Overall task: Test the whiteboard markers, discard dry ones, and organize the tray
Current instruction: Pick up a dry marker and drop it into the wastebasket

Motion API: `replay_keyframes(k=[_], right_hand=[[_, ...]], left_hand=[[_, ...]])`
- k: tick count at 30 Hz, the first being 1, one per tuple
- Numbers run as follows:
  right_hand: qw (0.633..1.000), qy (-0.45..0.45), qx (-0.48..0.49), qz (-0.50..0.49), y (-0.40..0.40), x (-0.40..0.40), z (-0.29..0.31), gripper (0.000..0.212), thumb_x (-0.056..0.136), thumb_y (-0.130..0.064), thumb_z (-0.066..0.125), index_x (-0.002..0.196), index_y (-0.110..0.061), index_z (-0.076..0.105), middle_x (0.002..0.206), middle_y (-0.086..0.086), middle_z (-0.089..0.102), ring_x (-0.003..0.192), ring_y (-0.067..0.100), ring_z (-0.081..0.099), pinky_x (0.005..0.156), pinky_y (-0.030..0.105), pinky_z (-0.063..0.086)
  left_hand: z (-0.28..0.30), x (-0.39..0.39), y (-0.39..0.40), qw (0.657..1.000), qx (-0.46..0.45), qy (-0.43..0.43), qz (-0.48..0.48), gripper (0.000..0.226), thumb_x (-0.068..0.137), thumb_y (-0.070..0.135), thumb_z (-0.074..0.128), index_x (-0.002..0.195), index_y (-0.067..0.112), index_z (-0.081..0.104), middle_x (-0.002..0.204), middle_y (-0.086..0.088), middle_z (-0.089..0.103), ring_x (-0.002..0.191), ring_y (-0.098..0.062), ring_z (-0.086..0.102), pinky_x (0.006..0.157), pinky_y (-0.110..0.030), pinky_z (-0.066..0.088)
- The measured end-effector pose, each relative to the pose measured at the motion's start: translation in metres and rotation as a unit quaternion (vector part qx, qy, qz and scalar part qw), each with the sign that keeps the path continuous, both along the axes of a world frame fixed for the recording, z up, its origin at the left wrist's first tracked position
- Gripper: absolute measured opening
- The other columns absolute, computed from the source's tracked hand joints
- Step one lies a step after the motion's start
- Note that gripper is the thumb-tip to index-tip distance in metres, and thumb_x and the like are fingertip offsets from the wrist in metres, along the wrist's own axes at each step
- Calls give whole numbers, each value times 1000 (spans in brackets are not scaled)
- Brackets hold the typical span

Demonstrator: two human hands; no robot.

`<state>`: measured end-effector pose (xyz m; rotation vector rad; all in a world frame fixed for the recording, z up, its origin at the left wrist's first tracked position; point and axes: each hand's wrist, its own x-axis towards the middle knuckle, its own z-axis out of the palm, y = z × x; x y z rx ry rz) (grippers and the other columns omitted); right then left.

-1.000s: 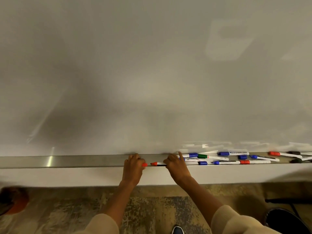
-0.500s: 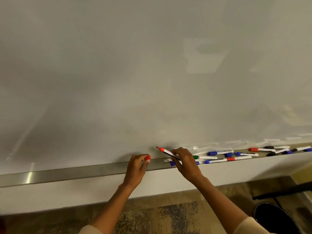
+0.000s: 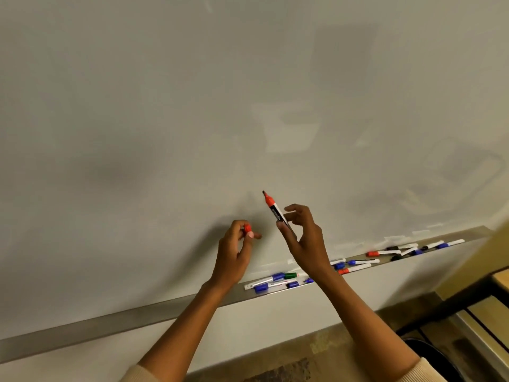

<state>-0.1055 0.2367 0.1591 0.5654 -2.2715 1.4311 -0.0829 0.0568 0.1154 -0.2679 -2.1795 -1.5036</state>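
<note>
Blank whiteboard above cluttered metal tray

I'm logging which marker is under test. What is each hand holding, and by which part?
The right hand pinches the uncapped red marker by its lower barrel, tip up. The left hand holds its red cap at the fingertips.

Uncapped red marker tip-up, red cap apart, tray markers scattered
</note>
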Motion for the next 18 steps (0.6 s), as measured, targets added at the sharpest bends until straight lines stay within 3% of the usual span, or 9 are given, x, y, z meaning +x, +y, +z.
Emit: replay_keyframes(k=[3, 6, 9, 11, 14, 16, 18], right_hand=[[999, 26, -33, -2, 6, -2, 23, 32, 97, -29, 63, 121, -32, 44, 99, -15, 67, 94, 5, 65, 81, 11, 48], [997, 56, -43, 7, 13, -9, 43, 26, 100, -26, 56, 124, -32, 46, 93, -7, 71, 81, 5, 64, 70, 10, 46], [994, 88, -66, 12, 25, -19, 62, 23, 103, -18, 50, 124, -27, 55, 93, -5, 71, 85, 8, 66, 75, 14, 48], [991, 105, -79, 22, 33, -25, 74, 25, 103, -19, 47, 122, -20, 62, 93, -6, 70, 87, 10, 65, 76, 20, 49], [986, 126, -99, 46, 49, -35, 93, 31, 102, -15, 43, 124, -17, 65, 93, -5, 70, 84, 9, 62, 72, 25, 45], [981, 144, -112, 65, 59, -42, 106, 38, 100, -8, 37, 126, -17, 64, 98, -3, 72, 92, 18, 64, 76, 28, 47], [976, 161, -123, 81, 70, -48, 121, 47, 93, 2, 34, 127, -15, 63, 104, 0, 73, 100, 25, 64, 83, 31, 49]], left_hand=[[30, -7, 9, 1000, 15, 13, -11, 7, 101, 21, 51, 105, 19, 46, 99, 10, 73, 95, -9, 68, 81, -20, 51], [57, -15, 14, 999, 7, 34, -16, 10, 101, 20, 51, 104, 16, 42, 104, 12, 72, 89, -11, 69, 77, -23, 53], [84, -24, 22, 998, -16, 66, -14, 14, 100, 23, 51, 102, 16, 39, 109, 14, 72, 69, -21, 63, 63, -37, 51], [101, -30, 28, 996, -26, 86, -3, 14, 99, 26, 51, 102, 17, 39, 111, 14, 71, 66, -21, 60, 61, -39, 49], [129, -37, 46, 994, -24, 108, 5, 15, 98, 27, 50, 107, 18, 42, 117, 15, 69, 75, -20, 64, 66, -42, 50], [147, -42, 57, 992, -27, 124, 2, 14, 100, 27, 49, 109, 18, 44, 123, 15, 67, 90, -26, 66, 76, -46, 51], [163, -50, 70, 989, -31, 142, 5, 10, 101, 25, 47, 107, 18, 43, 127, 15, 64, 87, -31, 61, 78, -48, 50]])
